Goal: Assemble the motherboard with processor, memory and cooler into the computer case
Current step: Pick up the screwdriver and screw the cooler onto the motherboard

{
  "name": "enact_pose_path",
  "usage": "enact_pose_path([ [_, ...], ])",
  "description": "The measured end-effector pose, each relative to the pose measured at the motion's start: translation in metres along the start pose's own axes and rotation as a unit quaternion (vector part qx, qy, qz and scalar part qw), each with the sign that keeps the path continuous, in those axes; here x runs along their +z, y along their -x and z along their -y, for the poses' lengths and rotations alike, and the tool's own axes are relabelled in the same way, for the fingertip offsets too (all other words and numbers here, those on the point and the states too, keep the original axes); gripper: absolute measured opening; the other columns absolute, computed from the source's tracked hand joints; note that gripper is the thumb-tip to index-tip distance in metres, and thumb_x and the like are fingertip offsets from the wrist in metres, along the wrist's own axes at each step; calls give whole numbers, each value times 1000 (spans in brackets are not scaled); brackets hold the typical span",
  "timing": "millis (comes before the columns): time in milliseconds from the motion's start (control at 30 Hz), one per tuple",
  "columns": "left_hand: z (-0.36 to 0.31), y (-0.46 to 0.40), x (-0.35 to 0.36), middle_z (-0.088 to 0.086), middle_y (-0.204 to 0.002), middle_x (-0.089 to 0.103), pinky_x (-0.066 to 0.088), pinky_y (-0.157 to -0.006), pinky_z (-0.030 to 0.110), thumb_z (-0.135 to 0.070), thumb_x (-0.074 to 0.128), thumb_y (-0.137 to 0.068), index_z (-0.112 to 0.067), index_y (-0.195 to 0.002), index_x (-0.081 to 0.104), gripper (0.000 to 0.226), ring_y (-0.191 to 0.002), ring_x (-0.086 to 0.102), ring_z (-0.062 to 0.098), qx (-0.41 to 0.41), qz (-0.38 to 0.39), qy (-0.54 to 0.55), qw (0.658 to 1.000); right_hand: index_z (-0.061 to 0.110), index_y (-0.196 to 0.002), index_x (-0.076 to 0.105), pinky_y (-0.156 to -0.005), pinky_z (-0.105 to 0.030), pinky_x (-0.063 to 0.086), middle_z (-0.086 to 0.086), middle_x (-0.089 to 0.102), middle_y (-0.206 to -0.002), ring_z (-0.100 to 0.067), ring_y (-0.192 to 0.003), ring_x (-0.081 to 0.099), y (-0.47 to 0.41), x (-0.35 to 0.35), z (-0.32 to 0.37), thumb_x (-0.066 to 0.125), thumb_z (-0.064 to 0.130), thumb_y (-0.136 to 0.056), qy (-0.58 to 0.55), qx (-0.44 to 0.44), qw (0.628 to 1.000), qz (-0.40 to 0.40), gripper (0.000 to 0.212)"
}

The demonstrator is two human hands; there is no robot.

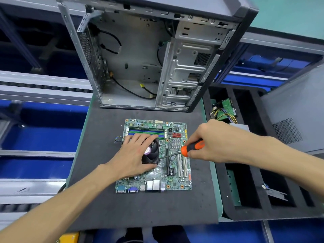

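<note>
Motherboard [177, 174], a green printed circuit board studded with slots and ports, lies flat on a dark, felt-like mat [140, 207] in front of the open computer case [149, 55]. That case stands upright with its side panel off, showing bare stamped sheet metal, a perforated rear grille and loose black cables inside. Memory sticks [147, 132] sit in long blue and green slots near the board's far edge.

Covering the square black cooler fan [152, 152] is the left hand [133, 155], fingers spread flat across its top and thumb curled along the near edge, pressing it down on the board. The right hand [210, 142] is wrapped around the orange and black handle of a screwdriver [185, 149]; its thin steel shaft slants down to the fan's near right corner, where the tip touches.

To the right, a black foam tray [228, 199] with deep rectangular compartments holds a small green board with yellow and black wires [222, 111] in one far pocket and a metal bracket [275, 192] in another.
</note>
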State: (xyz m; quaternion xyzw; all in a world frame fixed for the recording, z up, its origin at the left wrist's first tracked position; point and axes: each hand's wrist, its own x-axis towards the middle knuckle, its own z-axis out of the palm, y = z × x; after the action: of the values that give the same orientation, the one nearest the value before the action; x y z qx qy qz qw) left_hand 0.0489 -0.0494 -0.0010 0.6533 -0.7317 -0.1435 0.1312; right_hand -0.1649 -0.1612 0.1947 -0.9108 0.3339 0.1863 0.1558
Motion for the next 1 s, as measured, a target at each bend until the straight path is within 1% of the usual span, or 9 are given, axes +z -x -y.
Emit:
enact_pose_path([
  [100, -1, 0, 0, -9, -141, 43, 28, -110, 39, -74, 56, -76, -27, -153, 28, 94, -128, 38, 16, -2, -5, 13, 1000, 45, -103, 76, -42, -8, 38, 19, 66, -71, -8, -71, 62, 2, 2, -3, 65, 56, -87, 25, 2, 999, -23, 23],
  [167, -1, 0, 0, -9, -141, 43, 28, -109, 39, -73, 57, -76, -27, -152, 28, 94, -128, 38, 16, -3, -6, 15, 1000, 45, -105, 76, -50, -9, 44, 19, 68, -73, -8, -72, 63, 2, 6, -5, 65, 55, -87, 4, 3, 1000, -21, 24],
  [233, -1, 0, 0, -9, -142, 42, 27, -110, 38, -74, 57, -76, -28, -153, 27, 94, -129, 37, 16, -5, -3, 12, 1000, 44, -106, 77, -62, -21, 54, 19, 65, -68, -7, -70, 64, 0, 10, -6, 67, 54, -87, -22, 7, 1000, -10, 23],
  [433, -1, 0, 0, -9, -141, 43, 26, -109, 37, -74, 57, -75, -29, -152, 28, 93, -129, 37, 15, -5, -9, 12, 1000, 47, -103, 76, -44, -10, 35, 30, 52, -46, 2, -54, 55, -4, 18, -8, 67, 55, -86, -33, 14, 999, -11, 21],
  [500, -2, 0, -1, -9, -141, 43, 24, -109, 36, -73, 58, -76, -29, -152, 29, 93, -129, 36, 15, -5, -10, 12, 1000, 47, -104, 77, -47, -15, 40, 27, 55, -49, -2, -57, 56, -3, 18, -7, 66, 54, -86, -30, 16, 999, -7, 22],
  [600, -4, 0, -4, -9, -141, 43, 25, -109, 36, -72, 60, -76, -28, -152, 29, 93, -129, 36, 15, -3, -5, 8, 1000, 40, -108, 76, -58, -26, 49, 13, 68, -77, -17, -73, 65, -1, 15, 0, 60, 53, -90, 63, -4, 998, -7, 27],
  [667, -7, -1, -6, -9, -139, 44, 27, -109, 37, -71, 61, -75, -26, -150, 32, 92, -127, 38, 16, 5, -7, -3, 1000, 31, -106, 73, -57, -29, 42, 4, 70, -88, -26, -70, 60, -1, 13, 9, 53, 47, -93, 184, -63, 981, -14, 29],
  [800, -17, -4, -10, 0, -123, 54, 35, -101, 40, -68, 59, -73, -13, -139, 45, 87, -113, 50, 23, 28, -24, -75, 996, 20, -93, 63, -45, -29, 15, -2, 59, -80, -27, -53, 33, -6, -1, 33, 54, 18, -91, 349, -213, 912, 7, 9],
  [1000, -29, -14, -8, 4, -117, 59, 38, -95, 41, -77, 51, -76, -8, -135, 49, 91, -105, 53, 26, 13, -20, -140, 990, 13, -93, 65, -41, -28, 20, -5, 61, -77, -26, -48, 29, -6, -6, 43, 54, 5, -86, 476, -292, 827, 59, 16],
])
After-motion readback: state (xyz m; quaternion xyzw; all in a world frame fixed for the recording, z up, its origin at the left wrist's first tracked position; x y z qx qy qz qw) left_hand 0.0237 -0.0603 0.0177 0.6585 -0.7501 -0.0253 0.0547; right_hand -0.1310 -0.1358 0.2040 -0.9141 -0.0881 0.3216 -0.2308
